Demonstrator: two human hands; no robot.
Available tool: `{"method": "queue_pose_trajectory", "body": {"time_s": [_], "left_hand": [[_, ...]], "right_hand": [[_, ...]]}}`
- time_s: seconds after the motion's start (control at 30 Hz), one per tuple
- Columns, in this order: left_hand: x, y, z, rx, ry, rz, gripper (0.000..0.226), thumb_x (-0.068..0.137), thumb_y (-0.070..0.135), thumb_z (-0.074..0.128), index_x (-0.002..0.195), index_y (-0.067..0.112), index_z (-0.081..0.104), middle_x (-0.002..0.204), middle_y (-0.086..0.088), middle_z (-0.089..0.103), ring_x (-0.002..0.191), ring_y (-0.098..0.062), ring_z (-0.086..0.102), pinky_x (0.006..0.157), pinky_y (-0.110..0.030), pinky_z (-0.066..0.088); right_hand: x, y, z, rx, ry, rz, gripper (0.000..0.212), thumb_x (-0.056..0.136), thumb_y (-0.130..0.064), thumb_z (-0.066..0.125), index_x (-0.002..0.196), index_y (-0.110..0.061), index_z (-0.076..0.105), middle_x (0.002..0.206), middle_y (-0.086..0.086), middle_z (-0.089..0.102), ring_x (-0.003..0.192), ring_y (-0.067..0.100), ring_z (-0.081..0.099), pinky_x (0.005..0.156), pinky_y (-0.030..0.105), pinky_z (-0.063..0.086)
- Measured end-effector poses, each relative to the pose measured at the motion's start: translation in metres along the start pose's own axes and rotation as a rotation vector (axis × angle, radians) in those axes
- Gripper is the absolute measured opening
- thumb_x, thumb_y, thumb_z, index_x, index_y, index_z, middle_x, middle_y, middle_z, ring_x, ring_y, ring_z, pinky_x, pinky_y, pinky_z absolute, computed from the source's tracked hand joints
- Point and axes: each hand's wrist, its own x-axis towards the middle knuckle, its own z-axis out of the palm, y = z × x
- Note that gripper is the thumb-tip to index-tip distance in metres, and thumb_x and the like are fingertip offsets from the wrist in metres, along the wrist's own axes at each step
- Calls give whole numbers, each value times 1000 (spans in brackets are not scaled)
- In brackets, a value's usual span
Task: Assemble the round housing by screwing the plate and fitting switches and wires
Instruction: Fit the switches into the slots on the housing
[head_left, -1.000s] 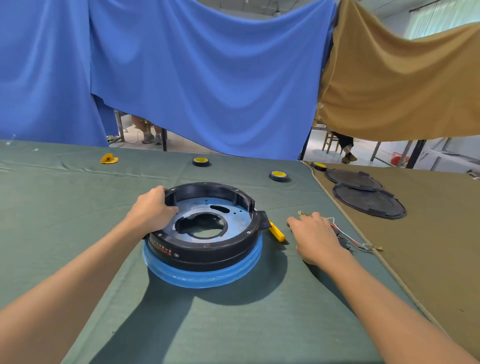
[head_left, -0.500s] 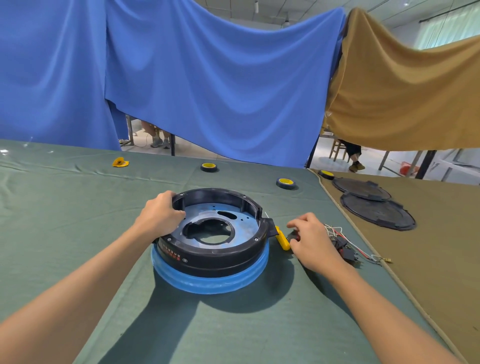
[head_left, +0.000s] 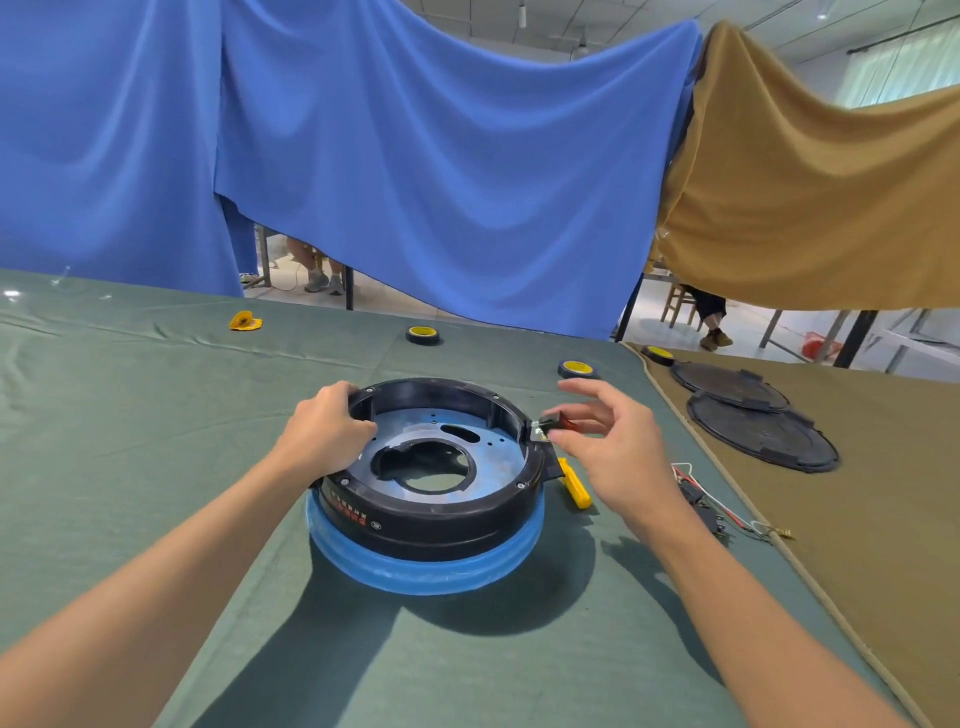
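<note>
Green table (head_left: 156, 467) under everything. Black housing (head_left: 431, 512) mid-table, open side up, seated on blue ring (head_left: 426, 574). Plate (head_left: 415, 431) flat inside housing, big hole at centre. Left hand (head_left: 324, 434) curled over far-left rim, gripping housing, steadying. Right hand (head_left: 618, 457) up off table just beside right rim, thumb and forefinger closed in a pinch, other fingers fanned loose. Yellow tool (head_left: 574, 486) lying on table just beside housing's right tab, below right hand. Wires (head_left: 727, 514) in a loose bundle on table, right of right forearm, near brown cloth (head_left: 883, 571) edge, untouched. Switch (head_left: 553, 423) small, black with red, silvery end toward housing, pinched in right hand at the rim notch; touching it or just shy, view too coarse to tell. Step in hand, by judgement: seating switch in rim notch. Keep left grip firm to stop any spin on ring. Square switch to notch before pushing, no tilt. Press straight in with thumb, not from one corner. Mind the silvery end; avoid bending it against the notch edge. Push to full seat, then check flush with rim. No forcing: back out and re-align at any jam. Leave wires and tool alone until then.
</note>
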Motion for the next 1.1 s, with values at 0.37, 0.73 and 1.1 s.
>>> {"method": "queue_pose_trajectory", "body": {"time_s": [0.37, 0.73, 1.1], "left_hand": [[-3, 2, -1, 79, 2, 41, 36, 91, 19, 60, 125, 9, 55, 111, -9, 63, 98, -29, 54, 80, -37, 45], [-35, 31, -16, -561, -139, 491, 13, 94, 16, 65, 104, 13, 74, 95, 2, 77, 92, -13, 72, 86, -34, 58], [-14, 37, -6, -849, -103, 316, 16, 87, -5, 68, 100, 0, 75, 91, -9, 77, 88, -20, 74, 84, -29, 57]], "right_hand": [[-4, -29, 37, 43, -174, -194, 59, 80, 0, 74, 130, -22, 54, 91, -12, 75, 84, 0, 67, 79, 7, 46], [13, -21, 75, 20, 3, -388, 62, 80, -4, 72, 136, -21, 52, 97, -13, 75, 95, -9, 63, 87, 6, 45], [35, -18, 87, 37, -40, -421, 71, 71, -9, 85, 133, -24, 54, 101, -12, 70, 91, -1, 67, 89, 15, 51]]}}
